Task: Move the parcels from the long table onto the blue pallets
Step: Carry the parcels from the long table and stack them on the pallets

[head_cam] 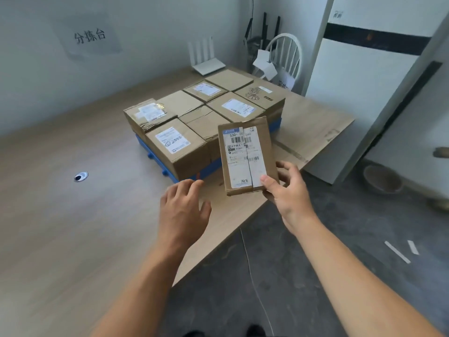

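My right hand (pixel 289 190) grips a small flat cardboard parcel (pixel 246 154) by its lower right corner, label side up, tilted above the table's near edge. It hangs just in front of the blue pallet (pixel 143 145), which stands on the long wooden table (pixel 60 215). Several cardboard parcels (pixel 177 147) sit packed side by side on the pallet and hide most of it. My left hand (pixel 183 207) hovers with fingers spread over the table, left of the held parcel and close to the pallet's front corner. It holds nothing.
A flattened cardboard sheet (pixel 313 125) lies on the table right of the pallet. A white router (pixel 207 62) stands at the table's far edge, a white chair (pixel 285 54) behind it. A round cable hole (pixel 81 176) is in the tabletop. White panels (pixel 359 88) lean at the right.
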